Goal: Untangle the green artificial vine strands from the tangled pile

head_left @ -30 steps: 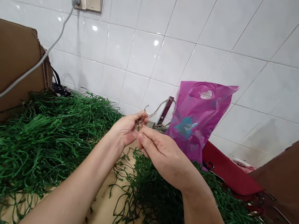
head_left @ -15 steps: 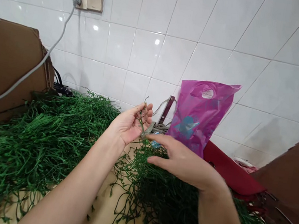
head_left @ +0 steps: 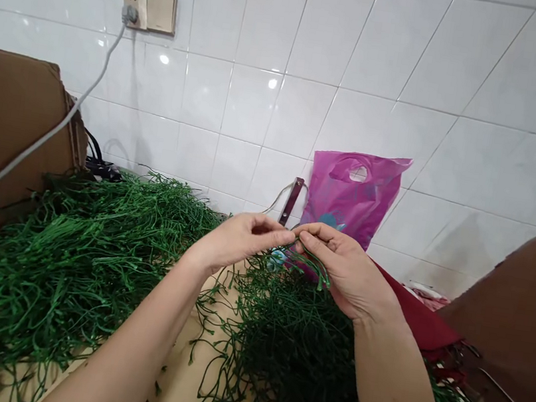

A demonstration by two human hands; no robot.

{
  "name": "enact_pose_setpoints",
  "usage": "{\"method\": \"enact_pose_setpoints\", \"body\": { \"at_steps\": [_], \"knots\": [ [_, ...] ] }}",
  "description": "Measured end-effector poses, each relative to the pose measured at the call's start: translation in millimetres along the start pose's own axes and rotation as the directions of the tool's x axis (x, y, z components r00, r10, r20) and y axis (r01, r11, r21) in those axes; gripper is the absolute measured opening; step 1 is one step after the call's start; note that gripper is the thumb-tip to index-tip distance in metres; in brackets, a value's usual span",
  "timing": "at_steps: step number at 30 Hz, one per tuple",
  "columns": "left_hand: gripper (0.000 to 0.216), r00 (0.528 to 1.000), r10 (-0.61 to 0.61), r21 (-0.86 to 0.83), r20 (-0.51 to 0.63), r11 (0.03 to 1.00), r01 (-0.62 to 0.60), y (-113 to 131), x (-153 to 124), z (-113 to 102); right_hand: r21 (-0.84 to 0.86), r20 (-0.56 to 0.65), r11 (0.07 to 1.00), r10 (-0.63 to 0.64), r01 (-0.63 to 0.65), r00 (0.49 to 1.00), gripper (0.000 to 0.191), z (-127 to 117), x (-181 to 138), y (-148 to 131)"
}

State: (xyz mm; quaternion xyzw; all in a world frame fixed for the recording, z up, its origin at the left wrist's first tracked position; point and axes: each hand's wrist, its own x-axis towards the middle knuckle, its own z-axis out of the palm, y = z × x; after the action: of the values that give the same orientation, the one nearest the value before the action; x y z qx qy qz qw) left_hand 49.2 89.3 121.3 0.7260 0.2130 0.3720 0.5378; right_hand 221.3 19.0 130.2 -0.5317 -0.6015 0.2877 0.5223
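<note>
My left hand point(head_left: 242, 241) and my right hand point(head_left: 343, 266) meet fingertip to fingertip in front of the purple bag. Between the right thumb and fingers run a few thin green plant stems point(head_left: 320, 273), their tips hanging toward the lower right. My left thumb and fingers pinch the other end of these stems, partly hidden by the fingers. Beneath the hands lies a dark pile of the same stems point(head_left: 296, 346). Left of my left forearm spreads a larger, brighter heap of green stems point(head_left: 88, 255).
A purple plastic bag point(head_left: 349, 200) leans on the white tiled wall point(head_left: 252, 104). Cardboard boxes flank the table point(head_left: 183, 363) at left point(head_left: 2, 121) and right point(head_left: 523, 313). A red bag point(head_left: 413, 310) lies behind my right forearm. A grey cable point(head_left: 51, 135) runs from the socket.
My right hand has closed on the green stems, and my left hand has turned from palm-up to palm-down. Both hands now meet at the fingertips. The view has tilted slightly upward.
</note>
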Motion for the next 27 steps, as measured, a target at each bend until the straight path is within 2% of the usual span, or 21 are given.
{"method": "enact_pose_setpoints", "body": {
  "at_steps": [2, 5, 8, 12, 17, 22, 24, 27],
  "knots": [
    [0.026, 0.994, 0.023, 0.047, 0.107, 0.998, -0.028, -3, 1, 1, 0.039, 0.008, 0.999, 0.001, -0.001, 1.0, 0.032, -2, -2, -1],
    [0.023, 0.991, 0.057, 0.016, 0.125, 0.998, -0.059, -8, 3, 2, 0.088, 0.054, 0.996, 0.016, -0.021, 0.998, 0.032, -7, -5, -3],
    [0.024, 0.998, 0.054, -0.042, 0.04, 0.998, -0.052, -10, 5, 1, 0.065, 0.083, 0.997, 0.024, -0.029, 0.996, 0.032, -13, -7, -3],
    [0.022, 0.988, 0.076, -0.065, -0.132, 0.994, -0.085, -9, 5, 0, 0.038, -0.037, 0.999, 0.032, -0.03, 0.999, 0.036, -18, -7, -1],
    [0.024, 0.989, 0.112, -0.074, -0.1, 0.99, -0.119, -6, 4, 0, 0.032, -0.139, 0.998, -0.047, 0.052, 0.989, 0.032, -20, -5, -1],
    [0.02, 0.981, 0.174, 0.017, -0.088, 0.985, -0.174, -5, 5, 2, -0.08, -0.31, 0.985, -0.171, 0.153, 0.935, 0.029, -19, -9, -8],
    [0.02, 0.977, 0.186, 0.037, -0.099, 0.982, -0.183, -6, 5, 3, -0.154, -0.306, 0.974, -0.205, 0.164, 0.93, 0.028, -18, -11, -11],
    [0.022, 0.973, 0.207, 0.055, -0.104, 0.978, -0.203, -7, 5, 3, -0.213, -0.206, 0.967, -0.185, 0.14, 0.961, 0.027, -13, -12, -14]
  ]
}}
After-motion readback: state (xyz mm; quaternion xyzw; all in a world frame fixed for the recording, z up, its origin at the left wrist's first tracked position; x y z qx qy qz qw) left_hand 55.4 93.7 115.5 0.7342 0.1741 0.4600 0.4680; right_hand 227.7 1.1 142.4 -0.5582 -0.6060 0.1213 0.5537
